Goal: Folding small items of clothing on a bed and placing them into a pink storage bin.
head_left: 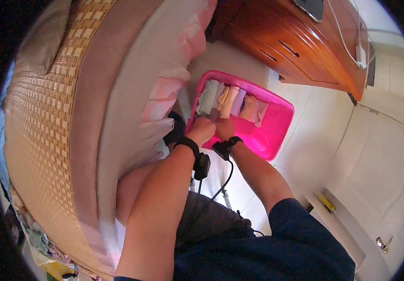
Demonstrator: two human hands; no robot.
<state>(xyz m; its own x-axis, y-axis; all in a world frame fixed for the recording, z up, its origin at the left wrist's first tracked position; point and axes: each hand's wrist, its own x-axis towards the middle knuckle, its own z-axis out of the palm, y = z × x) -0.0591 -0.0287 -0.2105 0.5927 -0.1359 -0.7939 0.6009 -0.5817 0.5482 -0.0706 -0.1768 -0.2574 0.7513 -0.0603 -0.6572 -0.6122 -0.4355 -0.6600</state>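
Note:
A bright pink plastic tub (277, 136) stands on the floor in front of me. Along its far side lies a row of rolled or folded cloths: a pale green one (207, 97), a peach one (229, 100), a lilac one (238, 104) and a pinkish, ruffled one (253, 111). My left hand (203, 130) and my right hand (224, 129) are close together over the tub's near left part, fingers closed. Just beyond them is a greyish-mauve cloth (215, 114). My fingertips are hidden, so what they grip is unclear.
On the left is a bed with a woven mat (47, 117) and a hanging pink-and-white sheet (164, 89). A wooden cabinet (277, 47) stands at the far right, near a white door (375, 178). Black wrist straps with a cable (230, 173) hang from my forearms.

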